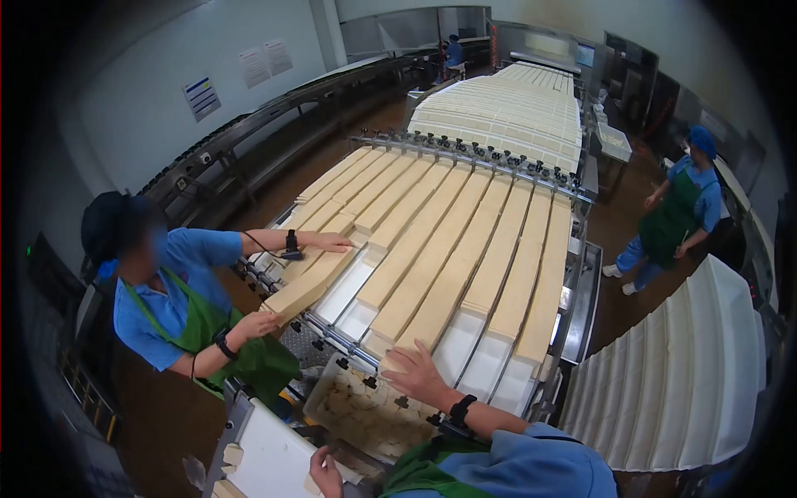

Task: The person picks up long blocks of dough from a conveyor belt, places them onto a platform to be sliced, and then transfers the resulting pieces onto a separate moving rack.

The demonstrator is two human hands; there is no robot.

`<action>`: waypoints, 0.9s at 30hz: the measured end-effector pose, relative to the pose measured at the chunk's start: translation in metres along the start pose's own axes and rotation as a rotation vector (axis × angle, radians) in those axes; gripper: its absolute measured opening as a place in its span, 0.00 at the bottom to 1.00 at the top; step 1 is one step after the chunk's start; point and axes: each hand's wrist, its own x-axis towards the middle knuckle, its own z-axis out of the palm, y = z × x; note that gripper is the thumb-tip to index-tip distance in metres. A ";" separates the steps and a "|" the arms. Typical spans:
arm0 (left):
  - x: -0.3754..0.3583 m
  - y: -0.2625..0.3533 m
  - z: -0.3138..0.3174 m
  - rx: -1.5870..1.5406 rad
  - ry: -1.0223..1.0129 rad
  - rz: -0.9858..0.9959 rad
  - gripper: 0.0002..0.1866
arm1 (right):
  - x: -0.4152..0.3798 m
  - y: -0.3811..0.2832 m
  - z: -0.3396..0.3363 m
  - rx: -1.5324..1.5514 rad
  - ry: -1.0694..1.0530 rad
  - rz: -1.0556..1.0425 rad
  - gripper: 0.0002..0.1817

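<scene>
My right hand (415, 375) curls over the near end of a long row of stacked pale sheets (448, 278) on the slatted conveyor. Its fingers are spread across the end of the row. Low in the view, my left hand (325, 475) is beside a white board (270, 452), its fingers loosely bent and apart, with nothing clearly in them. Pale pieces (232, 455) lie at the board's left edge. Below the conveyor's end, a bin (357, 407) holds broken pale scraps.
At the left, a co-worker (178, 290) holds a pale row (307, 286) with both hands. Metal rails with black knobs (473, 149) cross the conveyor. Another person (681, 199) stands at the right, beyond a large ribbed white stack (672, 373). A third person (453, 54) is far back.
</scene>
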 end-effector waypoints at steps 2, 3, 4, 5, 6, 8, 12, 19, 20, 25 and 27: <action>-0.007 -0.014 -0.013 -0.070 0.047 -0.060 0.12 | 0.000 0.000 0.000 -0.001 0.012 -0.003 0.19; -0.012 -0.016 -0.016 -0.072 0.048 -0.060 0.12 | 0.000 0.000 0.000 -0.008 0.009 -0.004 0.19; -0.017 -0.019 -0.019 -0.211 0.090 -0.127 0.13 | 0.000 0.000 0.000 -0.014 0.007 -0.006 0.19; -0.021 -0.022 -0.020 -0.351 0.132 -0.193 0.13 | -0.001 0.000 0.000 -0.014 0.007 -0.010 0.19; -0.026 -0.028 -0.022 -0.353 0.136 -0.192 0.13 | -0.001 -0.001 0.000 -0.011 0.006 -0.004 0.19; -0.035 -0.039 -0.025 -0.449 0.071 -0.196 0.41 | 0.000 -0.002 0.000 -0.006 0.005 -0.002 0.18; -0.053 -0.033 -0.023 -0.459 0.068 -0.276 0.43 | -0.001 -0.003 0.000 -0.012 0.004 0.018 0.17; -0.060 -0.039 -0.023 -0.526 0.102 -0.216 0.16 | 0.001 -0.003 0.001 -0.035 0.049 0.019 0.15; -0.060 -0.036 -0.023 -0.513 0.103 -0.228 0.16 | 0.001 -0.003 0.001 -0.035 0.049 0.019 0.15; -0.060 -0.035 -0.021 -0.399 0.049 -0.180 0.16 | 0.000 -0.004 0.002 -0.034 0.049 0.042 0.14; -0.059 -0.038 -0.019 -0.390 0.040 -0.181 0.17 | 0.001 -0.004 0.003 -0.045 0.050 0.046 0.14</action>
